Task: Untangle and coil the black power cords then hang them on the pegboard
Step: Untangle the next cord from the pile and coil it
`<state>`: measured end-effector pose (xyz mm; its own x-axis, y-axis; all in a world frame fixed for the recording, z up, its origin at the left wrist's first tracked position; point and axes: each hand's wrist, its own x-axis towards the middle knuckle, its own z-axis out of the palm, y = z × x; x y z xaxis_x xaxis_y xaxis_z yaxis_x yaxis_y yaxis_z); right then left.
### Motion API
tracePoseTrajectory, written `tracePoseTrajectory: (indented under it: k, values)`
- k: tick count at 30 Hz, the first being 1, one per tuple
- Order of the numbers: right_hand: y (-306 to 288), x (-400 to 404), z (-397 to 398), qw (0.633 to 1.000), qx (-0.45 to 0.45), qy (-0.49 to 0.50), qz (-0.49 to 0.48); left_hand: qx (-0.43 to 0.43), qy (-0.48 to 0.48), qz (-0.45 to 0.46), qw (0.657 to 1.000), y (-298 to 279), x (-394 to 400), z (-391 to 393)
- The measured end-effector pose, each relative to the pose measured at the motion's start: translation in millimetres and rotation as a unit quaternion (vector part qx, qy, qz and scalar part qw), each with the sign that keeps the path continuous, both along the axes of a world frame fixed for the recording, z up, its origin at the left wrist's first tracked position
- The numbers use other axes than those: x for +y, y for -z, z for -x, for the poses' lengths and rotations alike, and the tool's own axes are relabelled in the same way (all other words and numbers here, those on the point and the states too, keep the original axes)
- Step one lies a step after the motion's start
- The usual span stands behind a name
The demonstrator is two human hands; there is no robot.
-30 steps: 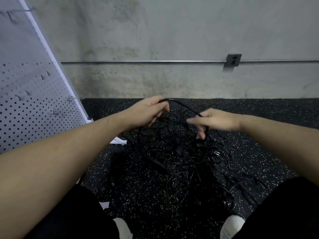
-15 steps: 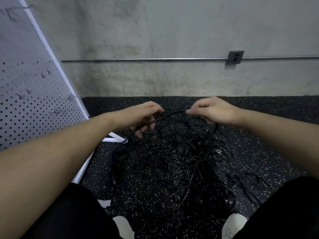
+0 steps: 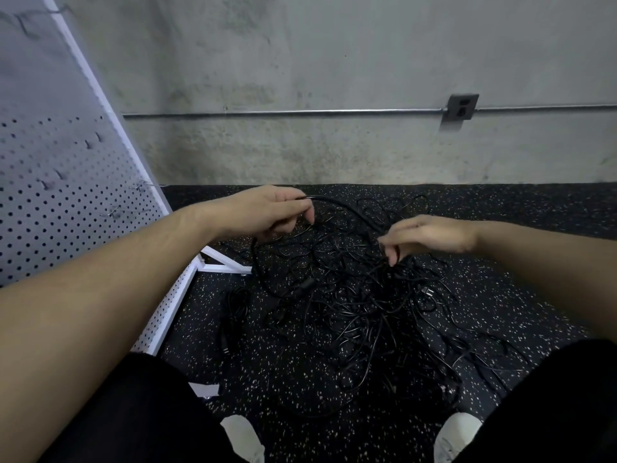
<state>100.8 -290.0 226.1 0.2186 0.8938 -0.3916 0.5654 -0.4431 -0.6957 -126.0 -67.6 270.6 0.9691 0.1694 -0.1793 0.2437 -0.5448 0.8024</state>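
Cords (image 3: 350,295) below both hands look limp and snag-prone; left hand (image 3: 270,212) pinches one strand, right hand (image 3: 424,235) hooks another.

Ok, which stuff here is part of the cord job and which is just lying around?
Part of the job:
cords
pegboard
left hand, holding one cord
right hand, fingers in the tangle

Just there:
wall outlet
conduit
white scrap

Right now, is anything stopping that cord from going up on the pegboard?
Yes. The cord held by both hands, left hand and right hand, runs down into the tangle on the floor. The way to the pegboard is otherwise open.
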Motion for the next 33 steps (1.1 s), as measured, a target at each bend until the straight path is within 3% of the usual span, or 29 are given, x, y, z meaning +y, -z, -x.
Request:
tracePoseTrajectory:
  k: [4,10,14,17,20,22,26,28,31,33]
  values:
    - [-11,3,-1,0.987,0.055,0.089,-0.119,0.029,-0.033,-0.017,0.999,11,20,16]
    - [-31,35,43,0.979,-0.044,0.069,-0.189,0.025,-0.049,0.086,0.995,13,15,19]
    - [-38,52,67,0.975,-0.044,0.059,-0.210,-0.020,-0.023,0.000,1.000,-3,-5,3]
    - [-33,45,65,0.993,-0.002,-0.001,-0.114,-0.071,-0.072,-0.039,0.994,-7,-1,4]
    - [-21,27,52,0.994,-0.028,-0.079,0.065,-0.084,-0.109,0.029,0.990,-6,5,8]
    - [-14,17,43,0.989,-0.039,-0.075,0.118,-0.071,-0.120,0.055,0.989,-3,9,14]
    - [-4,9,26,0.996,-0.089,0.013,0.020,0.000,-0.088,-0.027,0.996,7,23,29]
    - [-8,16,30,0.992,-0.107,0.040,-0.049,0.005,-0.098,-0.005,0.995,10,26,29]
    - [-22,32,45,0.979,-0.149,0.033,-0.132,-0.011,-0.105,0.029,0.994,8,22,23]
    - [-33,42,58,0.973,-0.172,0.009,-0.154,-0.026,-0.098,-0.005,0.995,5,16,19]
